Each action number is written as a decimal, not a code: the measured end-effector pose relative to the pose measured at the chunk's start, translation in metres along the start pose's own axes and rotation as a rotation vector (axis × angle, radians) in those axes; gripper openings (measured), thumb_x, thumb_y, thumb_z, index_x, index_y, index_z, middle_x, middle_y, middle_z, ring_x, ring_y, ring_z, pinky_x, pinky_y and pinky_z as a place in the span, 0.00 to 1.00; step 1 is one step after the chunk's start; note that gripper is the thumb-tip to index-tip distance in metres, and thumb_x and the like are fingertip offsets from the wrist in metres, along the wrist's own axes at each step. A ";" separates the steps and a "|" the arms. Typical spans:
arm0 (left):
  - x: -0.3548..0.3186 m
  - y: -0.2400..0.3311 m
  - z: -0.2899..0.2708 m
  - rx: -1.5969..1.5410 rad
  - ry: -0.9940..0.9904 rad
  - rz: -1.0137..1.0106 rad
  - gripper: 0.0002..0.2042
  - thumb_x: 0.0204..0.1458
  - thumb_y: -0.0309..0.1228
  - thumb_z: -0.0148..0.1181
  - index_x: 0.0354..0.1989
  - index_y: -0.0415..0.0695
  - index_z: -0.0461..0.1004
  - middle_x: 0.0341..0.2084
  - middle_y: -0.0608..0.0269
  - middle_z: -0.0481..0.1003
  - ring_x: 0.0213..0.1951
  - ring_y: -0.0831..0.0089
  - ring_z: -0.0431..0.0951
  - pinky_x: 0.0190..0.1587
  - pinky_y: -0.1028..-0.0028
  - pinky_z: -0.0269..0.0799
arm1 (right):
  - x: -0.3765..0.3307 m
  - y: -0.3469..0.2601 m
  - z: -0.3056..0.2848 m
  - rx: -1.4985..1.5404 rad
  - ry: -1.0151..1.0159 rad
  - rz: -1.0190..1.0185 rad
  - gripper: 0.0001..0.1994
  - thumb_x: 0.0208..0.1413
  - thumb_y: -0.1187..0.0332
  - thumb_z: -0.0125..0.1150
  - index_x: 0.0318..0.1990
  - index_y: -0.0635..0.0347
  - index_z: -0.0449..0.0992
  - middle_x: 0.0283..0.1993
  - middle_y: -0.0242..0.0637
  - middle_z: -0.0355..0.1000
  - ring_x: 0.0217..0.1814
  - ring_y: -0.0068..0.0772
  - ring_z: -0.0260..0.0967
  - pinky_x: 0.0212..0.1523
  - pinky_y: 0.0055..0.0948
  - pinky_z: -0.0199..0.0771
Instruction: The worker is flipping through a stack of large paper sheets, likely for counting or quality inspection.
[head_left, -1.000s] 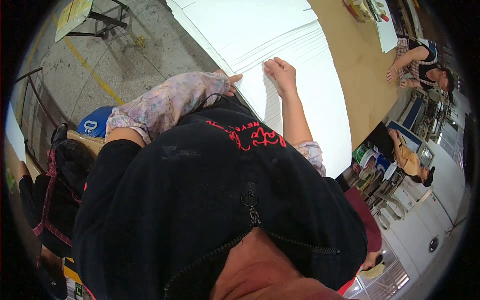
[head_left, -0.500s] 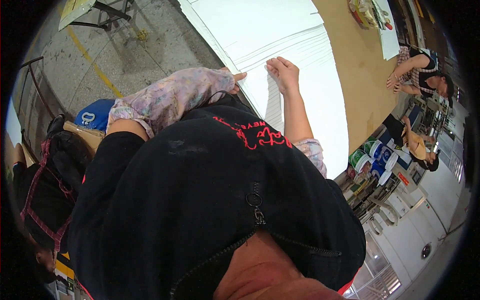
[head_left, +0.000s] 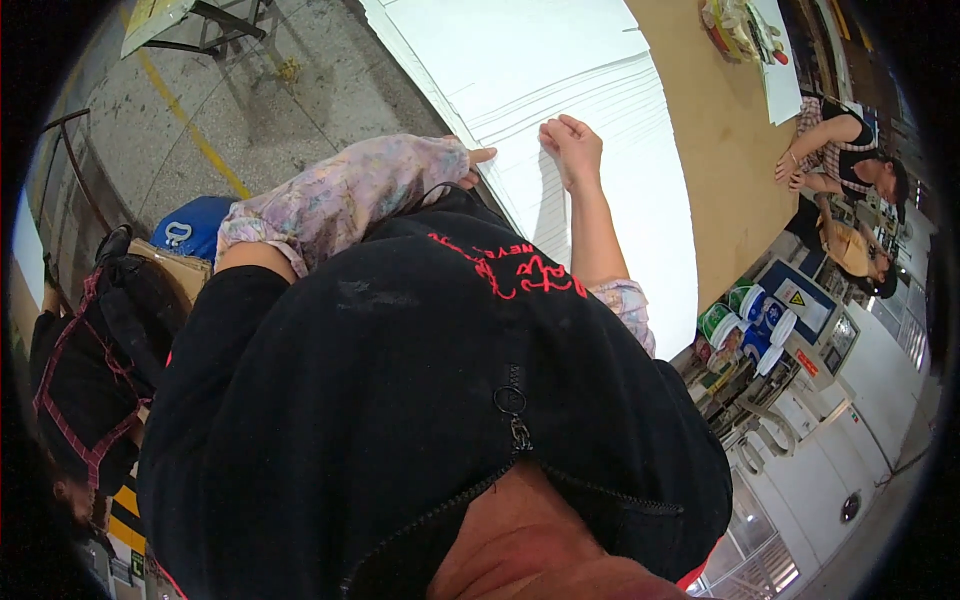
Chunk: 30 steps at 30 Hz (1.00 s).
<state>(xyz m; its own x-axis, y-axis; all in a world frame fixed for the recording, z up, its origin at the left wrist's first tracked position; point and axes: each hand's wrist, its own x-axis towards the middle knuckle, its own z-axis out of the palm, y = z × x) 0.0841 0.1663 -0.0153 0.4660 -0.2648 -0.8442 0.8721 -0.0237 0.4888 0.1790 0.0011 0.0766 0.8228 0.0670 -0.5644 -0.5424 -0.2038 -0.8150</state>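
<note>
A stack of large white sheets (head_left: 560, 60) lies before me, with several thin edge lines fanned across it. My left hand (head_left: 478, 165) is at the stack's near left edge, one digit stretched out over the sheets and the others partly hidden below it. I cannot see it holding anything. Over the white surface, my right hand (head_left: 573, 150) has its fingers curled together, casting a shadow on the sheet beside it. Whether something thin is pinched in them cannot be made out. Patterned sleeve covers (head_left: 350, 185) wrap my forearms.
Brown board (head_left: 725, 170) borders the sheets on the right, with a yellowish bundle (head_left: 735, 30) at its far end. Buckets (head_left: 745, 325) stand by machinery at right. Two people are beyond the board; another person (head_left: 90, 380) is at left. A blue item (head_left: 190, 230) sits near my left elbow.
My right hand has shifted very slightly to the right over the sheets; my left hand stays put. Behind, the person in yellow and the person at left have moved, uncovering a panel near the buckets.
</note>
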 end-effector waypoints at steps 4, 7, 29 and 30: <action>-0.016 0.012 0.007 -0.126 0.077 -0.030 0.31 0.38 0.55 0.58 0.32 0.33 0.68 0.25 0.56 0.72 0.25 0.74 0.73 0.25 0.78 0.72 | 0.000 0.000 -0.004 -0.062 0.006 -0.123 0.18 0.48 0.76 0.54 0.45 0.79 0.61 0.36 0.48 0.69 0.35 0.32 0.70 0.36 0.23 0.73; -0.018 0.014 0.008 -0.214 0.164 0.019 0.29 0.37 0.54 0.60 0.33 0.36 0.66 0.25 0.59 0.72 0.25 0.76 0.72 0.26 0.80 0.72 | -0.001 -0.003 0.000 -0.103 -0.016 -0.124 0.18 0.48 0.76 0.54 0.46 0.79 0.61 0.36 0.48 0.69 0.35 0.33 0.70 0.36 0.23 0.73; -0.011 0.006 0.003 -0.169 0.161 0.088 0.23 0.39 0.44 0.63 0.37 0.38 0.67 0.21 0.61 0.71 0.20 0.76 0.71 0.21 0.79 0.70 | 0.009 -0.015 -0.003 0.285 0.061 0.108 0.19 0.43 0.77 0.57 0.43 0.75 0.62 0.33 0.40 0.67 0.33 0.28 0.66 0.34 0.25 0.71; -0.011 0.006 0.003 -0.170 0.162 0.088 0.23 0.39 0.44 0.63 0.37 0.38 0.67 0.21 0.61 0.71 0.20 0.76 0.71 0.21 0.79 0.70 | 0.010 -0.015 -0.003 0.284 0.060 0.107 0.19 0.43 0.77 0.57 0.43 0.75 0.62 0.33 0.40 0.67 0.33 0.28 0.66 0.34 0.25 0.71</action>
<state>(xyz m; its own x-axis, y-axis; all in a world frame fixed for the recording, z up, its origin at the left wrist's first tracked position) 0.0836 0.1660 -0.0028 0.5476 -0.1007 -0.8307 0.8331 0.1586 0.5300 0.1955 0.0019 0.0836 0.7622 0.0004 -0.6474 -0.6456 0.0752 -0.7600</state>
